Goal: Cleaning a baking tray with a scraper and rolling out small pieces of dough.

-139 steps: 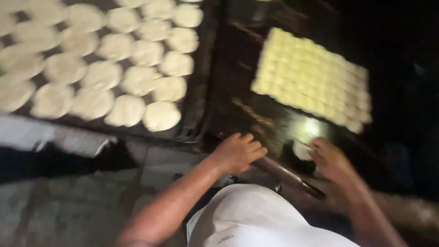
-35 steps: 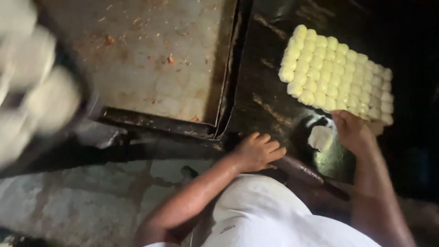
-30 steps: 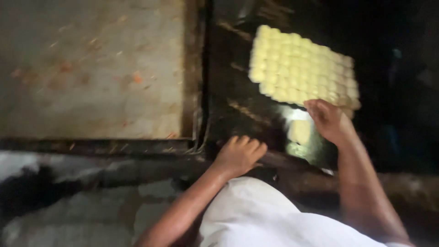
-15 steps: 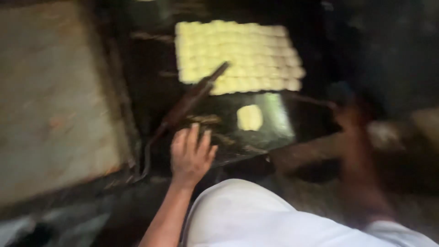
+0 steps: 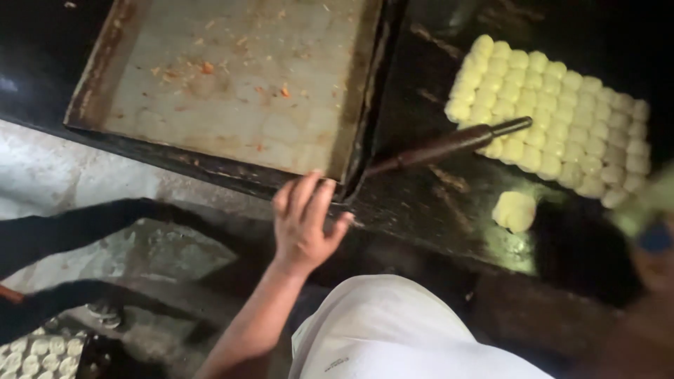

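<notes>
My left hand (image 5: 305,221) rests with fingers spread on the near corner of a large empty metal tray (image 5: 232,84), holding nothing. Just right of it a dark wooden rolling pin (image 5: 442,147) lies slanted on the black worktop (image 5: 421,203), its far end against a packed block of several pale dough balls (image 5: 554,119). One loose dough piece (image 5: 514,210) sits alone in front of that block. My right hand (image 5: 656,253) is only a blur at the right edge, and its grip cannot be made out.
The tray bears crumbs and flour marks. At lower left, a second tray of small dough rounds (image 5: 35,351) shows beside another person's dark-clad legs (image 5: 77,224). My white garment (image 5: 393,337) fills the bottom centre.
The view has swung. My left hand has shifted to the tray's corner, with the rolling pin lying just right of it. My right arm has drawn off to the right edge, blurred.
</notes>
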